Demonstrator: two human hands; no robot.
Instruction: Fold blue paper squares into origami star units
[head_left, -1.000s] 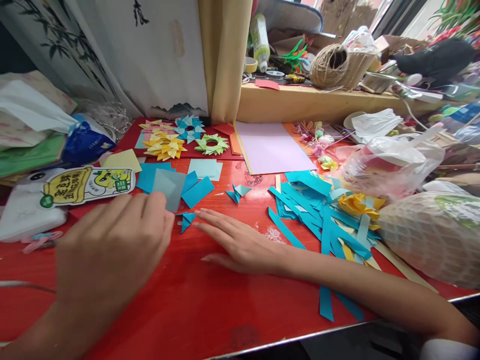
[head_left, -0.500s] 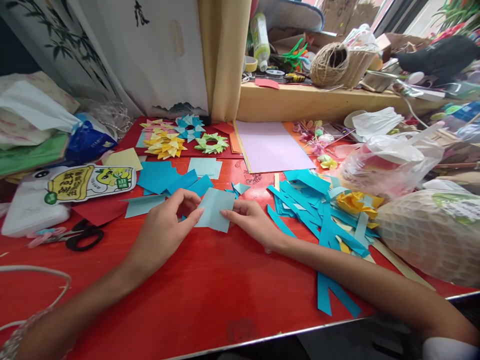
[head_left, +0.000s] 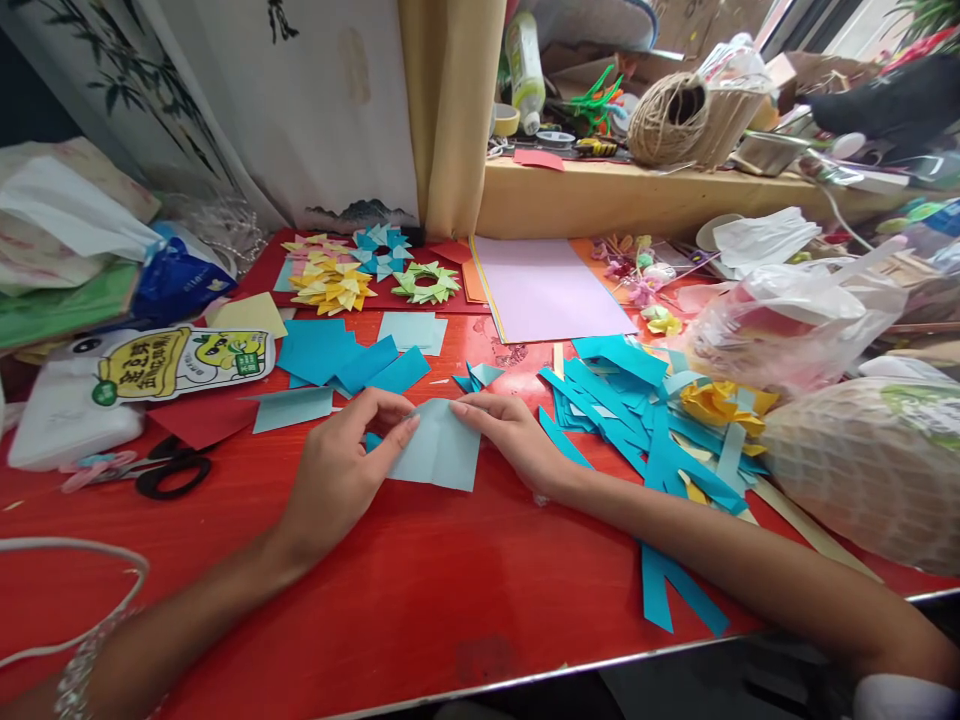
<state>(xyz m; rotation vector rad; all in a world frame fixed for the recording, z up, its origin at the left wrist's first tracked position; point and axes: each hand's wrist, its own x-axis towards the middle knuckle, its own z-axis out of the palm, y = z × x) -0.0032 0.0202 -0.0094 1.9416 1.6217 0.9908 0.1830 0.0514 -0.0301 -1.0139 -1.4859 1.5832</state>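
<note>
A pale blue sheet of paper (head_left: 439, 450) with a crease down its middle is held between my two hands, over the red table (head_left: 420, 600). My left hand (head_left: 352, 455) pinches its left edge between thumb and fingers. On the upper right corner, my right hand (head_left: 506, 435) is closed, thumb on top. Just behind the sheet lies a small folded blue paper piece (head_left: 480, 376). Blue paper squares (head_left: 319, 352) are spread beyond my left hand, with a pale blue folded sheet (head_left: 292, 408) nearer to it.
Cut blue paper strips (head_left: 607, 400) are heaped right, partly under my right forearm. Black-handled scissors (head_left: 174, 475) lie left. Folded paper rings, including a green one (head_left: 426, 284), sit at the back beside lilac paper (head_left: 551, 290). A netted bag (head_left: 862, 470) stands at the right edge.
The pale blue sheet has turned and tipped, its lower edge now nearer me. My right hand has shifted up to its top corner. The view has moved slightly.
</note>
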